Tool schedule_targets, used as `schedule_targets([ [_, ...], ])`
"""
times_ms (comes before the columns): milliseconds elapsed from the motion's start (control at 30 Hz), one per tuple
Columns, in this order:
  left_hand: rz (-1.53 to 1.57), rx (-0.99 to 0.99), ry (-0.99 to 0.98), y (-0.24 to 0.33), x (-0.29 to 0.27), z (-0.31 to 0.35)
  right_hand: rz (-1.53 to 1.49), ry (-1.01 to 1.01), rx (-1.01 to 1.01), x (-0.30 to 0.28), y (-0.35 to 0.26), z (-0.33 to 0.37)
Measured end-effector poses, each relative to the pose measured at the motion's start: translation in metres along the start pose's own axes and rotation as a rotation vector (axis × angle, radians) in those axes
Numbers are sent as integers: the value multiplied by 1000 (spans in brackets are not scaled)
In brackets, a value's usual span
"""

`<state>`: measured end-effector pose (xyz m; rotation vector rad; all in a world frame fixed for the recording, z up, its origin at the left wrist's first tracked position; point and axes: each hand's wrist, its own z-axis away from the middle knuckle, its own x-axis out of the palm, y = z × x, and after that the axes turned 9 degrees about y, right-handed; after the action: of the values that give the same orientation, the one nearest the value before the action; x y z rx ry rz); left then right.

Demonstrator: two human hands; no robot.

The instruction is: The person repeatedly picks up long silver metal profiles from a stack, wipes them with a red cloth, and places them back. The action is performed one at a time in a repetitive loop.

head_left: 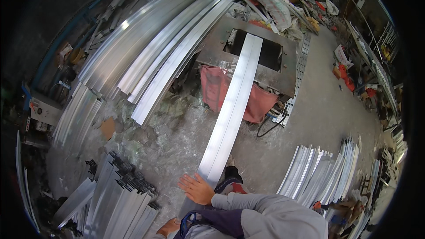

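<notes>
A long silver aluminium profile with a lengthwise groove reaches from a metal-topped work table down to my body. Its far end lies over the dark square opening in the table top. My right hand lies across the near part of the profile, fingers stretched out and pointing left. Lower down, my left hand is against the profile's left edge near the picture's lower rim. Its fingers are mostly hidden. My sleeve and dark clothing cover the near end of the profile.
Long aluminium profiles lie stacked left of the table. Bundled profiles stand at the lower left and lower right. Red cloth hangs below the table top. A black cable lies on the floor. Scrap fills the back.
</notes>
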<state>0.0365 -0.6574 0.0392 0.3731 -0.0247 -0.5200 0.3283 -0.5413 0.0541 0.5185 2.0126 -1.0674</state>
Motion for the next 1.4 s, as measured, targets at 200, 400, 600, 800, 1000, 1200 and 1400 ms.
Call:
schedule_targets([
  [200, -70, 268, -12, 202, 55, -49, 269, -30, 0, -64, 167, -63],
  [400, -242, 698, 177, 443, 116, -169, 506, 288, 2, -201, 385, -155],
  [600, -126, 896, -2, 610, 147, -223, 764, 427, 86, -280, 475, -213],
  [800, -107, 932, -69, 614, 156, -212, 704, 333, 144, -276, 487, -202],
  [1000, -216, 681, 71, 450, 117, -185, 568, 299, 215, -177, 378, -132],
  [1200, -228, 402, 130, 220, 50, -88, 347, 253, 236, -64, 161, -64],
  [1400, 20, 192, 11, -15, 1, -70, 200, 138, 201, -6, -9, 1],
])
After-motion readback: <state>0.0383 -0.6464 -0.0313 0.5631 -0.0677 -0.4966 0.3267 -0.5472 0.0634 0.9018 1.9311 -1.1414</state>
